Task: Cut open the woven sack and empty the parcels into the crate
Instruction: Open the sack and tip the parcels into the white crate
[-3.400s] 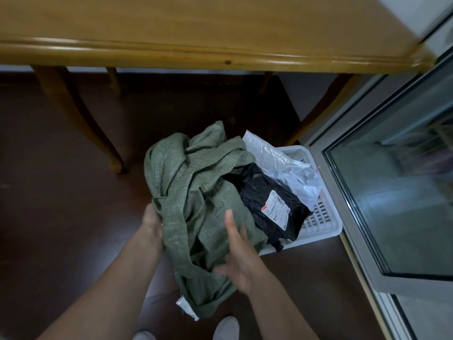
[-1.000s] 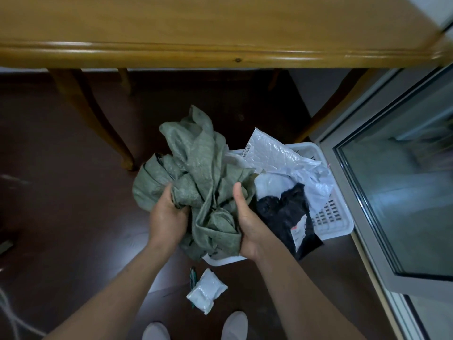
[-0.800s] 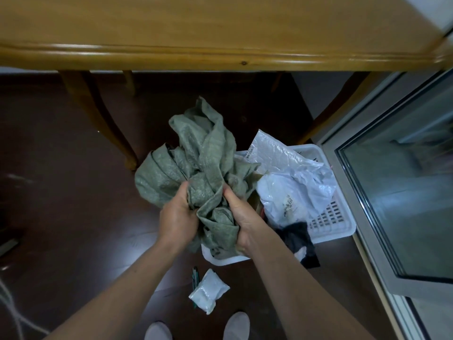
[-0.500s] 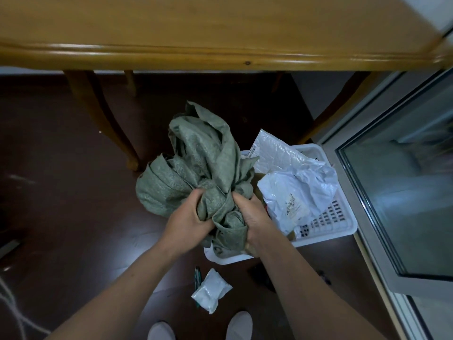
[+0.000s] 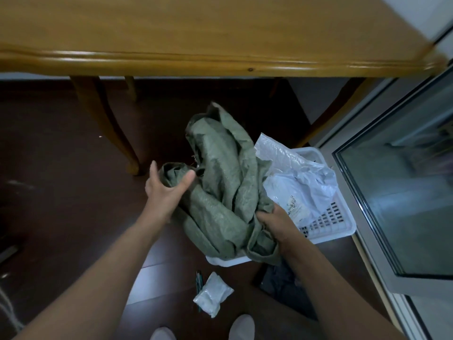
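The crumpled green woven sack [image 5: 220, 182] hangs in a bunch over the left part of the white plastic crate [image 5: 328, 227]. My right hand [image 5: 277, 219] grips the sack's lower right folds. My left hand [image 5: 164, 187] is spread open against the sack's left fold, thumb and fingers apart around it. Two white plastic parcels [image 5: 296, 177] lie in the crate. A black parcel [image 5: 286, 283] lies on the floor below the crate, partly behind my right forearm. A small white parcel [image 5: 213, 293] lies on the floor near my feet.
A wooden table [image 5: 196, 35] spans the top, with its leg [image 5: 107, 123] left of the sack. A glass door [image 5: 402, 182] stands open on the right. A green pen-like tool [image 5: 199, 280] lies beside the small parcel. My shoes [image 5: 240, 327] show at the bottom, on dark wooden floor.
My left hand has let go of the bunched sack and opened out to its left side. The sack has loosened and dropped lower. The black parcel slid from the crate to the floor.
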